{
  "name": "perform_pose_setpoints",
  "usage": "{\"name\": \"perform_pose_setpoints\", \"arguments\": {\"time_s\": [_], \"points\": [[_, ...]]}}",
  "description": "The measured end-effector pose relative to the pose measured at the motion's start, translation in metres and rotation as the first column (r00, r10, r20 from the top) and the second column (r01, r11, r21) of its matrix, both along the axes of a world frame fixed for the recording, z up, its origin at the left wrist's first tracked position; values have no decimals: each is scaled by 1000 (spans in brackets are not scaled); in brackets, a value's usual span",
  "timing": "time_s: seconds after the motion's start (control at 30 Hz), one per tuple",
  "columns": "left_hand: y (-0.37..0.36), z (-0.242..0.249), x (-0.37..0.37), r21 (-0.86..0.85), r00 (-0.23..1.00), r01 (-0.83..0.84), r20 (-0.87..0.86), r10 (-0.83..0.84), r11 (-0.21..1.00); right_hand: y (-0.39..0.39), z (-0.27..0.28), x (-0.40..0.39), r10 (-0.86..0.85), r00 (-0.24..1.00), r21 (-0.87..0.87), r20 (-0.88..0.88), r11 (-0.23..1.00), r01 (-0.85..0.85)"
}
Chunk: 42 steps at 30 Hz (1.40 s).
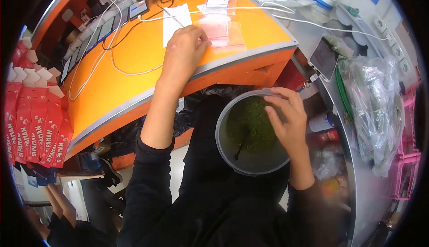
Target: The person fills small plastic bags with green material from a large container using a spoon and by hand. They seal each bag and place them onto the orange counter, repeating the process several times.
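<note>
My left hand (184, 50) rests at the orange desk's front edge, fingers curled together beside clear pinkish plastic bags (228, 36); what they grip, if anything, is hidden. Just above its knuckles a thin stick-like object (173, 17) crosses a white paper (184, 11). On my lap stands a round translucent tub (230, 157) holding shredded green leafy material (250, 126) and a dark spoon-like handle (240, 149). Over the tub's right rim is my right hand (286, 117), its fingers apart and nothing visible between them.
Red boxes (38, 122) stand at the left. Phones (107, 27) and white cables lie on the orange desk (134, 50). On the right grey counter are a phone (324, 58), stacked plastic bags (373, 104) and a power strip (397, 50). Another person's arm (65, 202) shows lower left.
</note>
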<state>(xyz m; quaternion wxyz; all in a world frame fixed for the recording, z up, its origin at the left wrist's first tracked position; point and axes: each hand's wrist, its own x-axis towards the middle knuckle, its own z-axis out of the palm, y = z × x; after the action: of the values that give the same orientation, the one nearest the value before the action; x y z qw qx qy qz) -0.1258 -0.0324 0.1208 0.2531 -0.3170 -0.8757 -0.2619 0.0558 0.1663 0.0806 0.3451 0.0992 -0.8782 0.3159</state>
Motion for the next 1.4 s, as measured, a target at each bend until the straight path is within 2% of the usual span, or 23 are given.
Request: {"name": "perform_pose_setpoints", "arguments": {"time_s": [0.07,0.17,0.47,0.57,0.67,0.77,0.87,0.9,0.93,0.97,1.0,1.07,1.1,1.2,1.23,1.33,1.37,1.4], "points": [[5,-10,0,81,997,62,-45,-58,995,-4,-9,5,32,998,-63,56,998,-28],[4,-3,-4,-1,997,66,29,-66,998,-7,-15,7,52,995,-77,85,996,-45],[4,1,1,22,997,-71,7,71,997,-9,-27,13,129,977,-152,171,983,-103],[4,9,7,-73,991,-108,70,113,991,-11,-28,15,156,968,-157,198,980,-125],[0,-5,-12,43,964,37,-267,-24,998,-11,-29,17,177,958,-165,226,976,-141],[2,12,0,212,898,26,-435,70,977,-11,-31,19,155,967,-156,204,980,-124],[3,18,41,331,919,162,-393,-21,929,-10,-23,20,43,998,-138,35,990,-38],[7,8,60,428,967,244,-180,-183,870,-10,-17,22,-18,998,-153,-53,988,10],[12,-5,80,536,934,285,33,-356,795,-10,-12,25,-82,988,-173,-132,983,58],[17,-17,101,654,793,223,309,-525,723,-13,-8,28,-67,976,-217,-207,976,21],[23,-28,116,743,541,109,513,-666,660,-14,-11,29,-14,992,-231,-127,973,-16],[31,-70,126,839,244,-87,541,-804,538,-17,-17,31,91,995,-264,36,961,-79],[32,-81,129,839,79,-213,525,-847,500,-20,-20,30,63,988,-385,141,923,-3],[33,-103,139,782,-38,-313,557,-830,539,-13,-44,33,80,953,-479,292,875,73],[34,-114,140,769,-9,-327,579,-816,549,-15,-54,31,21,965,-397,263,913,88],[37,-138,143,789,68,-258,591,-804,558,-25,-52,40,45,899,-267,436,960,82],[37,-141,143,746,61,-276,642,-764,606,-29,-60,38,-24,897,-157,441,982,103],[36,-144,143,738,38,-257,653,-756,625,-29,-66,39,69,869,-310,489,946,99]]}}
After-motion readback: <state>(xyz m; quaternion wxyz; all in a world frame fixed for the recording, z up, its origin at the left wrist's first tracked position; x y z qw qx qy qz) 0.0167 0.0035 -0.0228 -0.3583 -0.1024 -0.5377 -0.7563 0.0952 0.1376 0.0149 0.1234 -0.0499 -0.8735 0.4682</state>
